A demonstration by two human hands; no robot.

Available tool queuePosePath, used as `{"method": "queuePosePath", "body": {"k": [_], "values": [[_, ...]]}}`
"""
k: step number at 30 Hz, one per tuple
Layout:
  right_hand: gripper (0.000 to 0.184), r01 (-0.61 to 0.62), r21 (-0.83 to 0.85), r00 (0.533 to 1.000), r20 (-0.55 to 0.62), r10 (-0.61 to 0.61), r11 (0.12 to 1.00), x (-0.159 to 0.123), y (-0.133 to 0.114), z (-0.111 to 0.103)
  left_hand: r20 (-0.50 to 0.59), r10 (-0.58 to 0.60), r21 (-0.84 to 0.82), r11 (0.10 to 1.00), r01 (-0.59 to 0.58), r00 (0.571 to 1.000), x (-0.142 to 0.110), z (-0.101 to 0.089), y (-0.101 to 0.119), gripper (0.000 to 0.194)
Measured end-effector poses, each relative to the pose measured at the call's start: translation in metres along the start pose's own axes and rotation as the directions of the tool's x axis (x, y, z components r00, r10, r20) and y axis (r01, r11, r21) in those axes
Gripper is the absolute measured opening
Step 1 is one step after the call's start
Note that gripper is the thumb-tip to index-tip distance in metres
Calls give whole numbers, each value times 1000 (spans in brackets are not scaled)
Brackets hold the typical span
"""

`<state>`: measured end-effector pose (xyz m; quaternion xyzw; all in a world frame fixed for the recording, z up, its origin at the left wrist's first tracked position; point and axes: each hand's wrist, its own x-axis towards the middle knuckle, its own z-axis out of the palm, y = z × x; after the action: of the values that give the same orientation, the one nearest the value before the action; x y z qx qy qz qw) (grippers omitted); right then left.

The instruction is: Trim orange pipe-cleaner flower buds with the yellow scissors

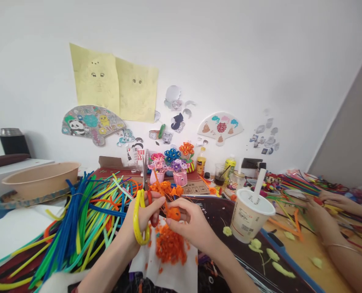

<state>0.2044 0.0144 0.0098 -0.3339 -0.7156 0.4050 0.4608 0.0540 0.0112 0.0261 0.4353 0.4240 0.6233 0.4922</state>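
One pair of scissors [142,197], with yellow and red handles, is looped on the person's left hand [144,217], its blades pointing up. The right hand [193,219] grips an orange fuzzy ball [174,213] between thumb and fingers. Both hands are close together in front of the person; whether the left fingertips touch the ball cannot be told. Below it, a heap of orange fluffy clippings [170,246] lies on white paper [138,262]. Just beyond the hands are more orange chenille pieces [162,189], and behind them potted chenille flowers [180,167] in pink, blue, purple and orange. Bundled chenille stems [67,228], mostly blue, green and yellow, spread at left. At right stands a lidded paper cup [244,224] with a white straw [260,181], near pale yellow-green petals [272,254]. Farther right, a co-worker's hands [317,215] are over a wooden tabletop [303,258].
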Motion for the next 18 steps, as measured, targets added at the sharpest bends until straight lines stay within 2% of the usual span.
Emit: {"method": "queuePosePath", "body": {"k": [3,6,13,18], "values": [[23,-55,88,995,85,48,995,0,-2,-3,0,-15,-47,999,15,1000,2,0,0,39],[23,-65,140,990,135,46,988,1,-5,-7,16,-34,-75,997,35,999,2,0,0,39],[19,-145,180,971,215,105,973,-1,-12,-13,70,-34,-113,993,42,997,0,3,1,35],[23,-175,213,963,240,122,961,-1,-15,-15,95,-63,-135,988,75,993,-2,3,4,37]]}}
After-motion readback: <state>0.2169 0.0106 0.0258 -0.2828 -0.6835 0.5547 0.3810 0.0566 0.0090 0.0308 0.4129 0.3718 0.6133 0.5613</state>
